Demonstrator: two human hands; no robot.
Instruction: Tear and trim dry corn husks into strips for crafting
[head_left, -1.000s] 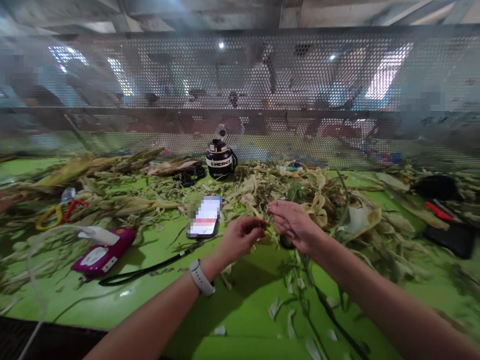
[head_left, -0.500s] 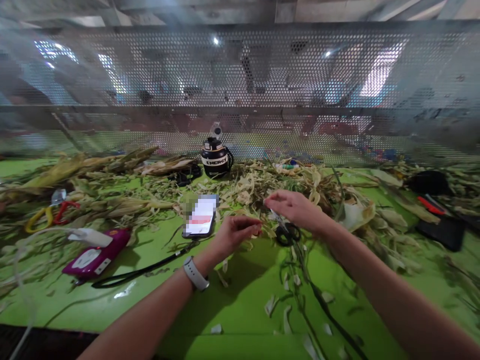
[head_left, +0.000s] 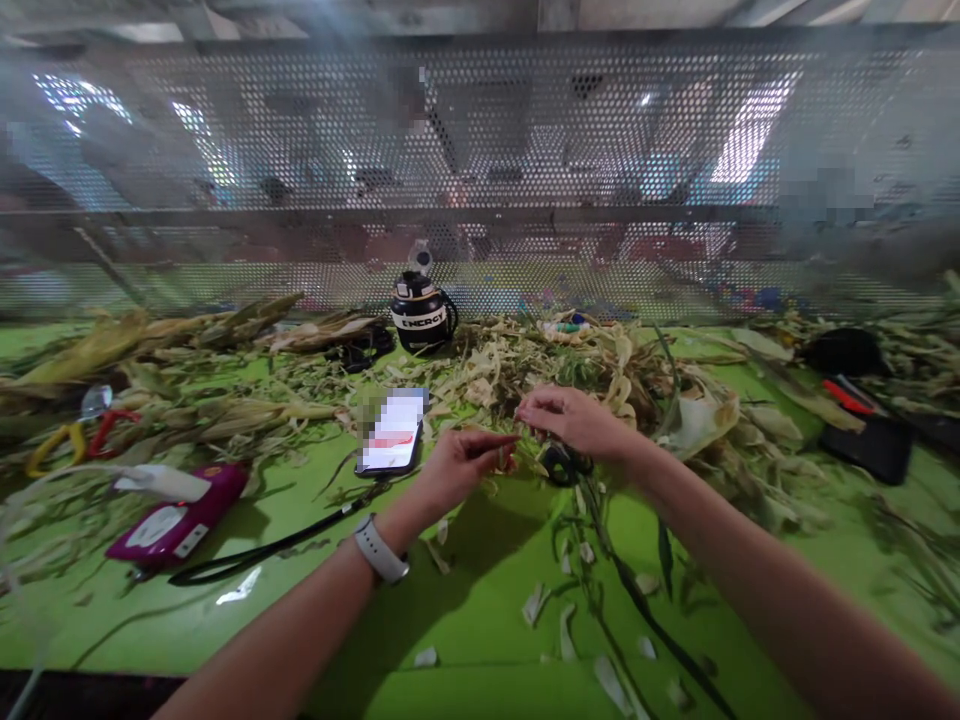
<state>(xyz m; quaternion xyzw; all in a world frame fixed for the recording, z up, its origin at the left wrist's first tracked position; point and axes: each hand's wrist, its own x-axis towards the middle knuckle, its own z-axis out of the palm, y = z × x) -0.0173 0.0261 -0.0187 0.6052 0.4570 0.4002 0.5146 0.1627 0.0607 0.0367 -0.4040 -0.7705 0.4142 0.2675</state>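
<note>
My left hand [head_left: 459,462], with a white watch on its wrist, is curled in a pinch on something small and thin that I cannot make out. My right hand [head_left: 574,420] hovers just right of it, fingers closed in a pinch near the left fingertips. Both hands hang over a green table [head_left: 480,620] beside a pile of dried husks and leaves [head_left: 600,375]. Black-handled scissors [head_left: 564,465] lie under my right hand. A long green stem [head_left: 637,600] trails from there toward the table's front edge.
A phone [head_left: 394,432] on a black lanyard lies left of my hands. A magenta device [head_left: 176,520] and red-and-yellow scissors [head_left: 75,435] sit at the left. A black "ENERGY" jug [head_left: 420,315] stands before a perforated metal screen [head_left: 480,180]. A black pouch [head_left: 874,445] lies at right.
My right hand rose and drew away from the left, uncovering the black scissors, then came back down close to the left fingertips. The view shifted slightly.
</note>
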